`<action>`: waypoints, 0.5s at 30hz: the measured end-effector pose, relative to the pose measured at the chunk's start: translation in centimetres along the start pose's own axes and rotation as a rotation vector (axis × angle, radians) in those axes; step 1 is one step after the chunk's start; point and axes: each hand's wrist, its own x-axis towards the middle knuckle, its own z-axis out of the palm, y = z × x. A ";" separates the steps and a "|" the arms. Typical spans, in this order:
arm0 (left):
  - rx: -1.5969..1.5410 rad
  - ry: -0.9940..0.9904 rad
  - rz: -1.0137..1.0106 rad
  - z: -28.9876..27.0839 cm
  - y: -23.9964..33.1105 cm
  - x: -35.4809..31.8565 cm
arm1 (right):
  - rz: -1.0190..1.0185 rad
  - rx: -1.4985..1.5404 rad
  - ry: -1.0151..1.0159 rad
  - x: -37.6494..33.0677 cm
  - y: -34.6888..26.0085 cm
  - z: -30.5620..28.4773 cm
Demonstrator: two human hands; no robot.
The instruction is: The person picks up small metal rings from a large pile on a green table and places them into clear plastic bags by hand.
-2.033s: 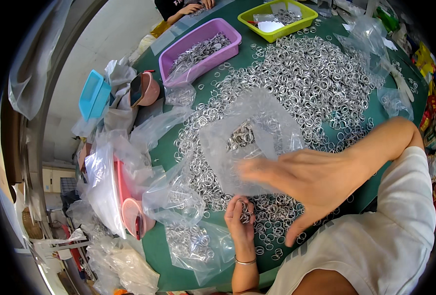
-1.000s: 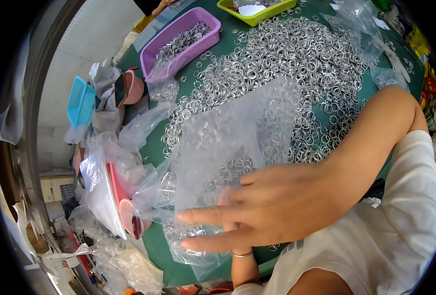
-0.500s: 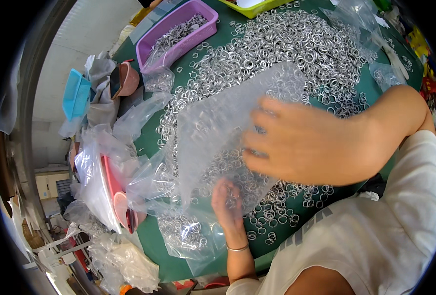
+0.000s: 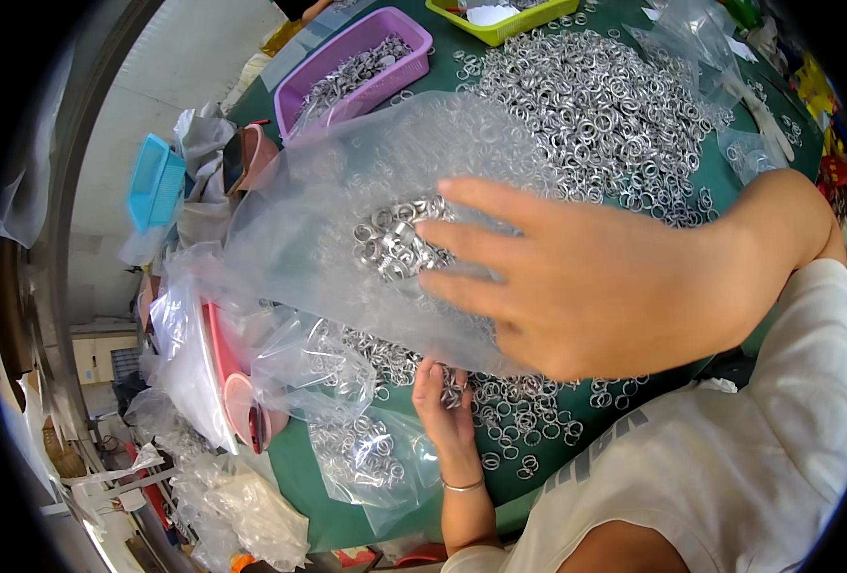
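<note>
My right hand (image 4: 586, 286) is over a large clear plastic bag (image 4: 299, 215), its fingers apart and bent onto the plastic; its thumb is hidden. A cluster of silver metal rings (image 4: 395, 248) shows at its fingertips; I cannot tell whether they lie inside the bag. Below the bag's lower edge, my left hand (image 4: 444, 411) is palm up, its fingers curled around a few rings. A wide heap of similar rings (image 4: 586, 105) covers the green table and continues beneath the bag.
A purple basket (image 4: 385, 91) of small metal parts stands at the far left, a yellow-green basket (image 4: 509, 21) at the far edge. A smaller clear bag of rings (image 4: 366, 454) lies left of my left hand. Pink and blue containers and loose plastic line the left side.
The large bag has swung left and spread out, now overlapping the purple basket's near end. My right hand has shifted slightly left. The left hand's fingers have curled around rings.
</note>
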 end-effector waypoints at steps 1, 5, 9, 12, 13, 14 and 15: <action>0.011 0.020 -0.003 0.1 -0.1 0.1 | -0.014 -0.018 0.012 0.0 -0.2 0.0; -0.018 0.098 -0.024 0.9 -0.1 -0.1 | -0.060 -0.097 0.007 0.2 -1.5 0.1; 0.079 0.171 -0.041 0.4 -0.2 -0.1 | -0.103 -0.105 0.055 0.3 -2.2 0.6; 0.044 0.083 -0.062 0.2 0.0 -0.1 | -0.136 -0.070 0.032 0.1 -2.1 0.3; 0.058 0.084 -0.060 0.2 0.0 -0.1 | -0.150 -0.062 0.027 0.1 -2.0 0.3; 0.071 0.083 -0.058 0.3 0.1 -0.1 | -0.164 -0.055 0.020 0.0 -1.8 0.4; 0.084 0.084 -0.055 0.5 0.2 -0.1 | -0.161 -0.054 0.030 0.0 -1.7 0.5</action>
